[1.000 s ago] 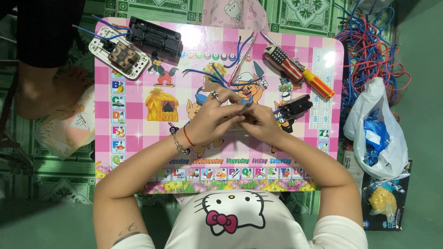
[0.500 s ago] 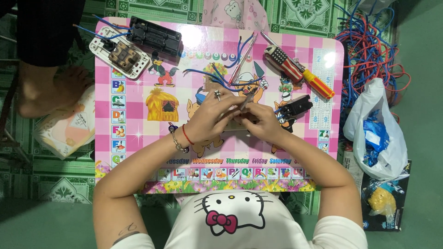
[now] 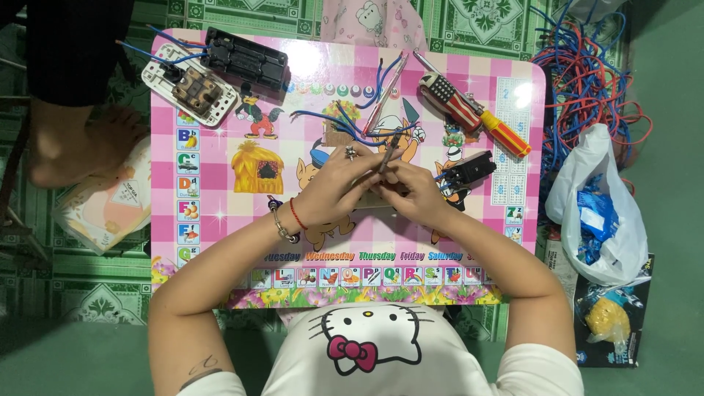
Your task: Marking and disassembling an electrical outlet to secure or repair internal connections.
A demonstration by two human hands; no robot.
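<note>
Your fingers (image 3: 387,170) meet at mid-surface, curled tight around a small dark tool (image 3: 388,152) whose thin shaft sticks up and away from your knuckles. Left hand (image 3: 345,183) wraps in from the left, ring on one finger, red cord and bead bracelet at the wrist; its fingers are closed over a small part, mostly hidden. Right hand (image 3: 416,192) closes in from the right, fingers pinched on the tool's lower end. Which hand carries the tool's weight, cannot tell.

Just right of the right hand: black switch block (image 3: 469,170). Beyond your knuckles: loose blue wires (image 3: 345,121). Farther right: screwdriver with striped and orange handle (image 3: 473,114). Far left corner: white switch plate (image 3: 192,86) touching a black casing (image 3: 246,60). All lie on the pink checked surface (image 3: 220,176). Off the right edge: tangled wire bundle (image 3: 587,81), white plastic bag (image 3: 598,213).
</note>
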